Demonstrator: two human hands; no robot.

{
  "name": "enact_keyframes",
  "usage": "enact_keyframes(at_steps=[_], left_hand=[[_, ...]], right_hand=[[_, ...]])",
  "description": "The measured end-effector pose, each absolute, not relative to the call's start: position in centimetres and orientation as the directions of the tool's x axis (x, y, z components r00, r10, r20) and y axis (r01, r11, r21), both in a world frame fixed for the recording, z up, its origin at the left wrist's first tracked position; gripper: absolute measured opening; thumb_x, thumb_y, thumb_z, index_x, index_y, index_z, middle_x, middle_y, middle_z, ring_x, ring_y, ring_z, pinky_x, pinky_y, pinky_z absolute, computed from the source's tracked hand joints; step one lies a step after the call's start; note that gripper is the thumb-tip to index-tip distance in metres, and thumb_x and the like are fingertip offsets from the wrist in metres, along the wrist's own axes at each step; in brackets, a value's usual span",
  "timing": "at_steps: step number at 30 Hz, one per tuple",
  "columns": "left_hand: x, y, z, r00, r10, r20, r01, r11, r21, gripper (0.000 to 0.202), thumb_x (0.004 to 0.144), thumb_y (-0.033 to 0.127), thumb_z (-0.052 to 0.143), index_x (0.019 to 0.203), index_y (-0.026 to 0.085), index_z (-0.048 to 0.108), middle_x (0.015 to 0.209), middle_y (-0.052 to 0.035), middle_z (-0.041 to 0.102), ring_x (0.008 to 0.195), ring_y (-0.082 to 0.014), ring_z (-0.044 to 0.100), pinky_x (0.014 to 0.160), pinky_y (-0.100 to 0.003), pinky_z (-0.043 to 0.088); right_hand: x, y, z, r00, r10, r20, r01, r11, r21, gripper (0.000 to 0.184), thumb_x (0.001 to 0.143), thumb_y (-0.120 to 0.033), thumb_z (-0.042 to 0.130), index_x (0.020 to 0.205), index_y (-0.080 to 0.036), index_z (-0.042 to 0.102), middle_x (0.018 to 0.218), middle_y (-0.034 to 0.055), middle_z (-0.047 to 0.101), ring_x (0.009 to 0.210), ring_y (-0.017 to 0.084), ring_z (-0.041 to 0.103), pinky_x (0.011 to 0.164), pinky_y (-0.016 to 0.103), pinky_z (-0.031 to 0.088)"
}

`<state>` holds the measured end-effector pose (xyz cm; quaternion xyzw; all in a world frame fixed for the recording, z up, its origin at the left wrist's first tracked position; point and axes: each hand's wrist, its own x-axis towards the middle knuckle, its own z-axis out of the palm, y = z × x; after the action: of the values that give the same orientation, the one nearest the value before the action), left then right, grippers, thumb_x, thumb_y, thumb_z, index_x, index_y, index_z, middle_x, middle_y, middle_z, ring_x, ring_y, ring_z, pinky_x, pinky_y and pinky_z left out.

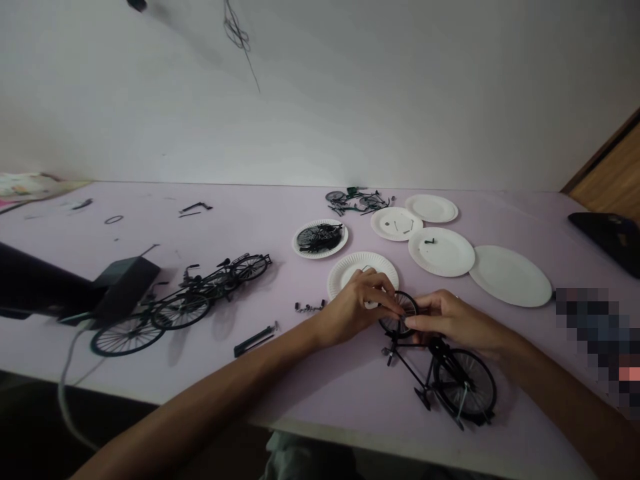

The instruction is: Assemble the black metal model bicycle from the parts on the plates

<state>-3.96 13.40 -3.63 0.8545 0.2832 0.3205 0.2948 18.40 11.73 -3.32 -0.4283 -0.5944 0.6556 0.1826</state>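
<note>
Wheel (399, 313) of a black model bicycle sits pinched between left hand (350, 310) and right hand (450, 325), fingers closed on its rim. It looks light and fragile, thin-spoked, best held by the tyre. Bicycle frame (425, 377) lies just below the grip on the lilac table (540, 373); paper plate (363, 270) lies under the left hand's far side.

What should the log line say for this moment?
left hand: on front wheel | right hand: fingers at same wheel | below hands: black model bicycle | behind left hand: paper plate
</note>
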Motion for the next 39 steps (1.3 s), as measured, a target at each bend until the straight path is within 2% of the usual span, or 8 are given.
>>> enact_keyframes(at_steps=[7, 10, 16, 22, 26, 29, 34, 39], left_hand=[[-4.13, 13.38, -3.67, 0.666, 0.659, 0.349, 0.314, -0.673, 0.67, 0.01, 0.087, 0.02, 0.072, 0.093, 0.025, 0.077, 0.094, -0.0021, 0.065, 0.094, -0.017, 0.056, 0.089, -0.034, 0.034], [-4.2, 13.29, -3.7, 0.661, 0.666, 0.346, 0.325, -0.67, 0.667, 0.014, 0.088, 0.022, 0.071, 0.101, 0.026, 0.075, 0.099, -0.0027, 0.064, 0.098, -0.0176, 0.057, 0.091, -0.035, 0.033], [-4.33, 13.34, -3.53, 0.639, 0.676, 0.367, 0.34, -0.676, 0.653, 0.004, 0.085, 0.023, 0.074, 0.088, 0.022, 0.075, 0.103, -0.0041, 0.061, 0.101, -0.0185, 0.056, 0.094, -0.034, 0.034], [-4.65, 13.26, -2.96, 0.692, 0.636, 0.342, 0.348, -0.709, 0.614, 0.008, 0.088, 0.024, 0.071, 0.095, 0.025, 0.075, 0.11, -0.0041, 0.061, 0.104, -0.0192, 0.054, 0.095, -0.036, 0.034], [-4.56, 13.24, -3.14, 0.701, 0.62, 0.353, 0.348, -0.729, 0.59, 0.009, 0.084, 0.028, 0.075, 0.092, 0.026, 0.076, 0.115, -0.0039, 0.06, 0.107, -0.0203, 0.051, 0.096, -0.036, 0.034], [-4.37, 13.3, -3.48, 0.687, 0.617, 0.384, 0.316, -0.729, 0.607, 0.007, 0.085, 0.024, 0.073, 0.091, 0.025, 0.076, 0.118, -0.0046, 0.06, 0.113, -0.0209, 0.05, 0.1, -0.036, 0.034], [-4.49, 13.51, -3.55, 0.684, 0.628, 0.372, 0.292, -0.703, 0.649, 0.006, 0.089, 0.023, 0.069, 0.094, 0.022, 0.071, 0.121, -0.0051, 0.064, 0.115, -0.0199, 0.056, 0.103, -0.037, 0.031], [-4.77, 13.58, -3.11, 0.713, 0.602, 0.359, 0.289, -0.719, 0.632, 0.008, 0.091, 0.021, 0.066, 0.095, 0.023, 0.073, 0.122, -0.0044, 0.065, 0.115, -0.0193, 0.058, 0.101, -0.036, 0.03]], right_hand=[[18.44, 11.68, -3.08, -0.556, 0.75, -0.359, 0.302, -0.221, -0.928, 0.024, 0.086, -0.035, 0.07, 0.096, -0.014, 0.075, 0.075, 0.0025, 0.068, 0.069, 0.012, 0.06, 0.065, 0.024, 0.044], [18.55, 11.69, -3.16, -0.561, 0.746, -0.358, 0.311, -0.21, -0.927, 0.026, 0.086, -0.037, 0.069, 0.096, -0.014, 0.074, 0.076, 0.0037, 0.068, 0.069, 0.014, 0.061, 0.065, 0.026, 0.046], [18.53, 11.6, -2.92, -0.544, 0.745, -0.385, 0.328, -0.234, -0.915, 0.028, 0.085, -0.04, 0.07, 0.095, -0.014, 0.073, 0.074, 0.0032, 0.068, 0.07, 0.015, 0.061, 0.069, 0.027, 0.047], [18.47, 11.55, -2.68, -0.523, 0.752, -0.402, 0.345, -0.244, -0.906, 0.027, 0.084, -0.04, 0.071, 0.096, -0.016, 0.074, 0.079, 0.0036, 0.069, 0.074, 0.016, 0.063, 0.073, 0.029, 0.049], [18.41, 11.62, -2.84, -0.558, 0.734, -0.387, 0.315, -0.243, -0.917, 0.025, 0.085, -0.038, 0.07, 0.095, -0.015, 0.075, 0.075, 0.0027, 0.068, 0.07, 0.015, 0.062, 0.068, 0.027, 0.048], [18.38, 11.72, -2.94, -0.571, 0.731, -0.374, 0.303, -0.236, -0.923, 0.025, 0.083, -0.038, 0.072, 0.095, -0.016, 0.075, 0.077, 0.003, 0.068, 0.07, 0.015, 0.062, 0.066, 0.026, 0.047], [18.45, 11.73, -2.88, -0.567, 0.731, -0.379, 0.303, -0.243, -0.921, 0.028, 0.083, -0.04, 0.072, 0.096, -0.016, 0.074, 0.08, 0.0038, 0.069, 0.075, 0.017, 0.064, 0.071, 0.029, 0.05], [18.56, 11.67, -2.86, -0.571, 0.732, -0.372, 0.285, -0.248, -0.926, 0.026, 0.083, -0.038, 0.072, 0.096, -0.015, 0.074, 0.077, 0.0032, 0.069, 0.07, 0.015, 0.062, 0.068, 0.027, 0.049]])
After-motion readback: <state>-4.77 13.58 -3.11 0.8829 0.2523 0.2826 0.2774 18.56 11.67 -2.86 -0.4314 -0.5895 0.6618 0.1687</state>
